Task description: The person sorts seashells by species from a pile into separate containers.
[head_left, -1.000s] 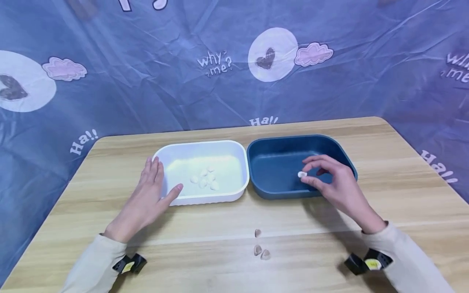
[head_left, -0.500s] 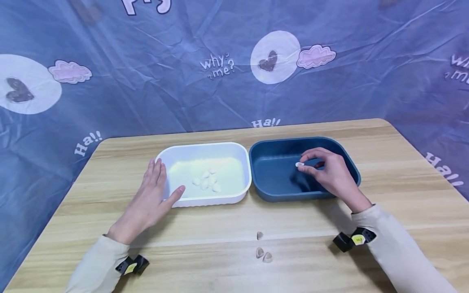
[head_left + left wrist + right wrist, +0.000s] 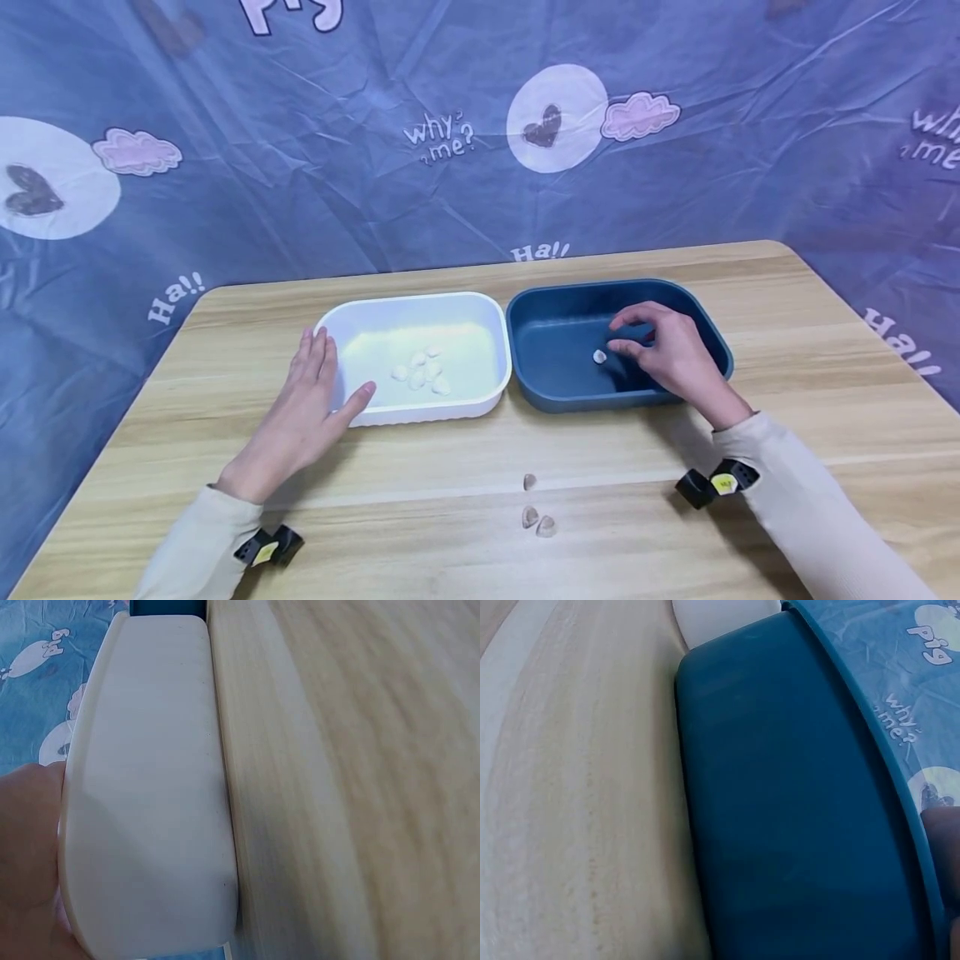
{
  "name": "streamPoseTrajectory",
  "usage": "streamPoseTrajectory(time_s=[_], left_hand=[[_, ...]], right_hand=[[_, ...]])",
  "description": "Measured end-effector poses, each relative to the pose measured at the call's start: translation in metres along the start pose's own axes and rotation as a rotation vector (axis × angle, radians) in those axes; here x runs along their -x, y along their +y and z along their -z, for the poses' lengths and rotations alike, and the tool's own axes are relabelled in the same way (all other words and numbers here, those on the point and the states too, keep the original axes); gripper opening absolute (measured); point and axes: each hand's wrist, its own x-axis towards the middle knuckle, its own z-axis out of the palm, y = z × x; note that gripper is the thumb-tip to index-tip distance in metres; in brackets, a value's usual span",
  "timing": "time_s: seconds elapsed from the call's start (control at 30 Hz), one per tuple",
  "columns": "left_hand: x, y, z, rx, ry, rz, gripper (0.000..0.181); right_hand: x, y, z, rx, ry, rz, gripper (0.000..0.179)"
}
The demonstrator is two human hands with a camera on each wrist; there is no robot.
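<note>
My left hand (image 3: 300, 417) rests at the left end of a white bin (image 3: 427, 410), fingers straight along its rim and thumb over the front edge. Several small white shell-like pieces (image 3: 417, 379) lie in that bin. Over the dark blue bin (image 3: 551, 403) is my right hand (image 3: 667, 346), its thumb and index finger apart with nothing between them. A single white shell-like piece (image 3: 599, 357) shows inside the blue bin, just left of the thumb tip. Both wrist views show mostly the outer walls of the white bin (image 3: 150, 787) and the blue bin (image 3: 795, 787).
Three small brownish shell-like pieces (image 3: 546, 526) lie on the wooden table (image 3: 420, 492) in front of the bins. The two bins stand side by side, close together. A printed blue cloth (image 3: 337, 200) hangs behind the table.
My right hand has moved a little further over the blue bin and let go of the white shell-like piece, which is now below the fingers. The left hand has stayed in place.
</note>
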Motion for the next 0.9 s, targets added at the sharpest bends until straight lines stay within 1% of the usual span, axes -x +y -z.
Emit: streamPoseTrajectory(time_s=[0.13, 0.23, 0.37, 0.47, 0.57, 0.7, 0.83, 0.9], left_hand=[[0.000, 0.000, -0.001, 0.000, 0.000, -0.003, 0.092], [0.000, 0.000, -0.001, -0.001, 0.000, -0.001, 0.092], [0.000, 0.000, -0.001, 0.002, -0.005, 0.003, 0.092], [0.001, -0.001, -0.002, 0.005, -0.008, 0.004, 0.092], [0.001, -0.002, -0.002, 0.002, -0.008, 0.005, 0.092], [0.002, -0.002, -0.002, -0.003, -0.009, 0.009, 0.092], [0.002, -0.001, -0.001, 0.001, -0.008, 0.010, 0.092], [0.001, 0.000, -0.001, 0.005, -0.010, 0.010, 0.092]], right_hand=[[0.005, -0.003, 0.004, -0.011, 0.067, -0.001, 0.012], [0.009, -0.005, 0.008, -0.022, 0.092, -0.009, 0.012], [0.015, -0.007, 0.012, -0.038, 0.087, -0.002, 0.014], [0.020, -0.011, 0.013, -0.040, 0.072, 0.022, 0.016], [0.026, -0.016, 0.011, -0.041, 0.071, 0.074, 0.019], [0.036, -0.027, 0.005, -0.081, 0.103, 0.170, 0.025], [0.046, -0.040, 0.002, -0.163, 0.131, 0.288, 0.035], [0.050, -0.046, -0.001, -0.203, 0.128, 0.349, 0.039]])
